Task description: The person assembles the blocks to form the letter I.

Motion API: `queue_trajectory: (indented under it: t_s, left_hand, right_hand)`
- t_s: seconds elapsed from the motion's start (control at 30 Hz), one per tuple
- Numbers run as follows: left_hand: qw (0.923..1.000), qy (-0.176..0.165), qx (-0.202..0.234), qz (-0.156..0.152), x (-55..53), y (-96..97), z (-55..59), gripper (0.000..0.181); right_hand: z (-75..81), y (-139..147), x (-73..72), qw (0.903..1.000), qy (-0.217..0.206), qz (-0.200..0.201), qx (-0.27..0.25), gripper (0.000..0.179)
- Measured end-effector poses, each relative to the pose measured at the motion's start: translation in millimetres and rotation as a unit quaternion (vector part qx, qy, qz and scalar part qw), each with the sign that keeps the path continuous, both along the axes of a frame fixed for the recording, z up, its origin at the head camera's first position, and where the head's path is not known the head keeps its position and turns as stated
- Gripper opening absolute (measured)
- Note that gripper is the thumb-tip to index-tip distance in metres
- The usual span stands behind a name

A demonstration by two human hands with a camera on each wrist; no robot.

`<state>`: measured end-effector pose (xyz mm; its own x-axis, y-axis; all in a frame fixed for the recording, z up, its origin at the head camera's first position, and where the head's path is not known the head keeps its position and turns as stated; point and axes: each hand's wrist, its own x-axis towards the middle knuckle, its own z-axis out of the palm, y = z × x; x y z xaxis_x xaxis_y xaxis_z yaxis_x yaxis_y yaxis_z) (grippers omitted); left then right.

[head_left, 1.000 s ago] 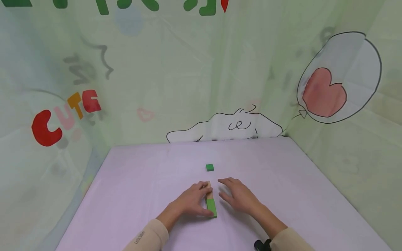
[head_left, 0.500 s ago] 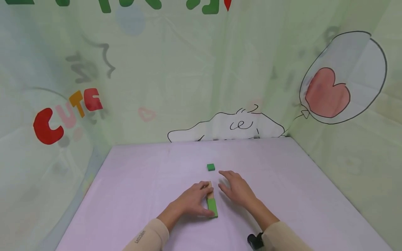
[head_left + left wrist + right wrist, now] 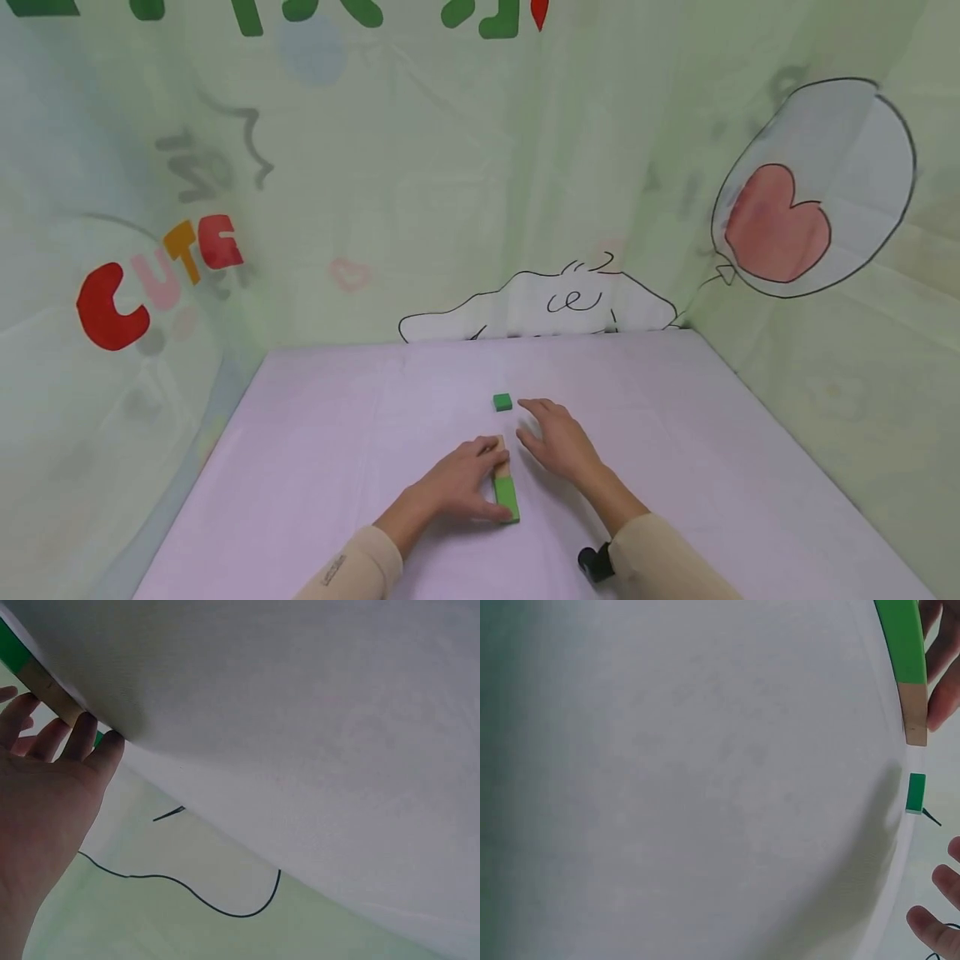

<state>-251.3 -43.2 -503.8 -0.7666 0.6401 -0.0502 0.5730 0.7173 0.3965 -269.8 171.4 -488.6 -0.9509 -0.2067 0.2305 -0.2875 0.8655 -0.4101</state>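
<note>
A bright green block (image 3: 507,497) and a plain wooden block (image 3: 502,470) lie end to end on the table, running away from me. My left hand (image 3: 459,483) spans them from the left, thumb at the green block's near end and bent fingers on the wooden block. In the left wrist view, fingertips (image 3: 86,720) touch the wooden block's side. Farther back, a small darker green block (image 3: 502,402) sits apart. Just right of it hovers my right hand (image 3: 558,442), fingers loosely spread and holding nothing. The right wrist view shows this small block (image 3: 916,793) beyond the row's end.
The lilac-covered table (image 3: 360,400) reaches back to a pale green cloth wall (image 3: 450,183) with drawn figures and letters. Similar cloth stands along both sides. A black device (image 3: 596,564) sits at the right sleeve cuff (image 3: 652,550).
My right hand has moved forward and slightly left, up beside the small green block. The left hand and the row of blocks have stayed in place.
</note>
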Motion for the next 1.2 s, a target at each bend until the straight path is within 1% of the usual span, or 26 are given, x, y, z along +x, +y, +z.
queue_trajectory:
  t_s: [0.17,0.4,0.7,0.93,1.2]
  left_hand:
    - [1.0000,-0.002,0.000,0.003,0.9,-0.4,-0.7,0.090]
    - [1.0000,0.004,0.005,0.001,0.9,-0.7,1.9,0.089]
    - [1.0000,0.000,0.003,0.004,2.7,-0.8,1.8,0.089]
    - [1.0000,-0.003,0.002,0.004,4.4,-2.3,-2.4,0.088]
    - [0.9999,0.010,-0.005,0.001,-0.6,-1.3,-3.0,0.088]
  right_hand:
    - [3.1,-2,-5.4,1.0000,-0.003,-0.004,0.008,0.053]
    - [6.1,-2,-12.7,0.9999,0.005,-0.001,0.015,0.053]
    - [5.5,-7,-18.8,0.9997,-0.016,-0.011,0.017,0.053]
    - [4.4,-12,-24.5,0.9989,-0.037,-0.024,0.018,0.053]
    - [4.3,-12,-37.5,0.9986,-0.041,-0.022,0.028,0.053]
